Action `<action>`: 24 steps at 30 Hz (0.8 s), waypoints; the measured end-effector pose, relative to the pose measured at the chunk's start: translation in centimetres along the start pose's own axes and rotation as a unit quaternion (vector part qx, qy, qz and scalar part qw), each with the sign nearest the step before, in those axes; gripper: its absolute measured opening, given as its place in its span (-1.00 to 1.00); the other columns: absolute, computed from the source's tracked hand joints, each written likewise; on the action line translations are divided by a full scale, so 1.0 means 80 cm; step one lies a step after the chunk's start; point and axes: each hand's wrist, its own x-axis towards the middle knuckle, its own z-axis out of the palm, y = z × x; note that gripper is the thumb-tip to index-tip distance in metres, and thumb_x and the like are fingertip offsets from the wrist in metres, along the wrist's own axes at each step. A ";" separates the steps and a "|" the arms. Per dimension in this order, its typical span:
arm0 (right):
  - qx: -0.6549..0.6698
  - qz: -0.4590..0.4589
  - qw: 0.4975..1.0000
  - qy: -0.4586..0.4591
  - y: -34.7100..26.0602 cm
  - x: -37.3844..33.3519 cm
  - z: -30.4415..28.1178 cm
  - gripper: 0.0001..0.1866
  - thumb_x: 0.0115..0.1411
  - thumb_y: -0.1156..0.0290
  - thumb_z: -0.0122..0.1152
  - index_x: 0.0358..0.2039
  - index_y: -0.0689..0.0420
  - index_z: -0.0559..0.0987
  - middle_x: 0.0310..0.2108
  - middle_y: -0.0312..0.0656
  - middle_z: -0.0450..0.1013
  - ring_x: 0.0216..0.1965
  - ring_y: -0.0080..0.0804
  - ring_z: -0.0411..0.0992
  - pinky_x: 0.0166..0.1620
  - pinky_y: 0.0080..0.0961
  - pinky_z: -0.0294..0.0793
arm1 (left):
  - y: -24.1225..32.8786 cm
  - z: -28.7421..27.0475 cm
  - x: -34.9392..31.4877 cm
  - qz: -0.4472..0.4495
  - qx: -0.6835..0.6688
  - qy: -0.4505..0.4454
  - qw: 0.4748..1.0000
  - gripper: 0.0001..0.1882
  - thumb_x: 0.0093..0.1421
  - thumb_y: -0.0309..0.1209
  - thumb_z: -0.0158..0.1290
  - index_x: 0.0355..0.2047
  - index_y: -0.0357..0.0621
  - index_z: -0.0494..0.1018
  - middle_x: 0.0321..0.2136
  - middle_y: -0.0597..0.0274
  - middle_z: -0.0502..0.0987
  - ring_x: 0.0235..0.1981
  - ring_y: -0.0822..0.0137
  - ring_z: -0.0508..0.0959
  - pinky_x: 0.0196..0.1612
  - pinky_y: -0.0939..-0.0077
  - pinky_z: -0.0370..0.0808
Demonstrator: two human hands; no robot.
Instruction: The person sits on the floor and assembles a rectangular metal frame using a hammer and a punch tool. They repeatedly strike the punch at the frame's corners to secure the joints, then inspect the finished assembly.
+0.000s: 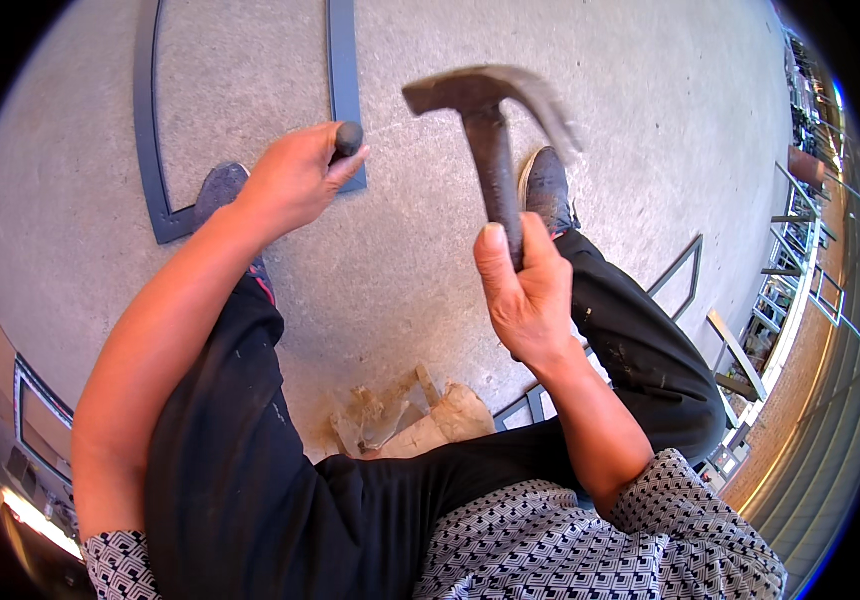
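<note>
My right hand is wrapped round the handle of a claw hammer, its dark metal head raised above the floor. The claw's tip is slightly blurred. In my left hand is a dark, round-ended rod, seen almost end-on; my fist hides its lower part, and I cannot tell whether it is a punch or a chisel. Below that fist lies a grey metal frame on the concrete, one corner near my left shoe and the end of another bar under the rod.
My shoes stand on the concrete floor. Under me is a low seat with torn tan wrapping. More metal frames lie to the right, beside stacked metal pieces. Another frame is at far left.
</note>
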 end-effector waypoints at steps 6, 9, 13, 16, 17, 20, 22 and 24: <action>0.042 -0.199 0.977 0.065 -0.010 -0.006 -0.019 -0.64 0.43 0.19 0.23 -0.12 0.28 0.47 -0.60 -0.20 0.45 -0.62 -0.40 0.46 -0.46 -0.44 0.46 | 0.001 0.002 0.003 0.035 0.042 -0.025 0.998 -0.81 0.42 -0.27 0.09 -0.19 -0.13 0.53 -0.35 0.10 0.58 -0.31 0.10 0.57 -0.17 0.28 0.52; -0.169 -0.065 0.981 -0.062 -0.007 -0.005 -0.004 -0.62 0.38 0.13 0.26 -0.17 0.22 0.44 -0.57 0.14 0.48 -0.50 0.26 0.52 -0.44 -0.02 0.49 | -0.002 0.006 0.004 0.065 0.032 -0.007 0.997 -0.77 0.42 -0.25 0.08 -0.29 -0.16 0.47 -0.39 0.06 0.56 -0.33 0.02 0.57 -0.21 0.20 0.50; -0.142 -0.024 0.987 -0.074 0.010 -0.004 -0.004 -0.60 0.43 0.09 0.20 -0.23 0.22 0.42 -0.61 0.12 0.46 -0.51 0.25 0.52 -0.46 -0.02 0.45 | -0.004 0.011 0.000 0.068 0.035 -0.003 0.997 -0.75 0.43 -0.23 0.05 -0.30 -0.15 0.46 -0.40 0.04 0.55 -0.34 0.00 0.57 -0.21 0.17 0.51; -0.100 -0.006 0.993 -0.056 0.014 -0.011 -0.006 -0.59 0.45 0.07 0.18 -0.25 0.22 0.43 -0.63 0.08 0.44 -0.55 0.17 0.52 -0.47 -0.10 0.45 | 0.008 -0.001 0.003 -0.024 0.042 -0.031 0.998 -0.69 0.46 -0.15 0.02 -0.27 -0.15 0.49 -0.42 0.06 0.56 -0.34 0.05 0.58 -0.19 0.18 0.52; -0.081 -0.006 0.996 -0.046 0.014 -0.013 -0.007 -0.59 0.45 0.07 0.18 -0.25 0.22 0.43 -0.64 0.06 0.43 -0.57 0.14 0.51 -0.47 -0.13 0.44 | 0.005 -0.003 0.004 -0.051 0.035 -0.020 0.998 -0.66 0.47 -0.12 0.01 -0.27 -0.16 0.49 -0.43 0.07 0.55 -0.35 0.07 0.58 -0.20 0.18 0.52; -0.057 0.004 0.998 -0.028 0.015 -0.009 -0.005 -0.59 0.46 0.07 0.18 -0.27 0.21 0.44 -0.65 -0.02 0.41 -0.62 -0.11 0.48 -0.48 -0.25 0.43 | -0.007 -0.013 0.004 -0.079 -0.011 0.036 0.996 -0.53 0.48 -0.01 -0.02 -0.31 -0.21 0.48 -0.49 0.12 0.53 -0.41 0.16 0.56 -0.22 0.20 0.50; -0.052 0.013 0.998 -0.020 0.021 -0.008 -0.004 -0.59 0.46 0.06 0.18 -0.28 0.21 0.45 -0.65 -0.07 0.41 -0.63 -0.25 0.45 -0.48 -0.29 0.42 | -0.007 -0.016 0.006 -0.075 -0.020 0.042 0.996 -0.55 0.48 -0.02 0.00 -0.31 -0.20 0.49 -0.49 0.13 0.53 -0.42 0.17 0.55 -0.22 0.22 0.50; -0.036 0.025 0.999 -0.025 0.024 -0.008 -0.001 -0.58 0.46 0.06 0.18 -0.28 0.21 0.45 -0.65 -0.08 0.40 -0.63 -0.28 0.44 -0.48 -0.30 0.42 | -0.008 -0.017 0.008 -0.078 -0.020 0.039 0.996 -0.56 0.47 -0.03 0.01 -0.31 -0.20 0.49 -0.50 0.15 0.52 -0.42 0.19 0.53 -0.22 0.23 0.50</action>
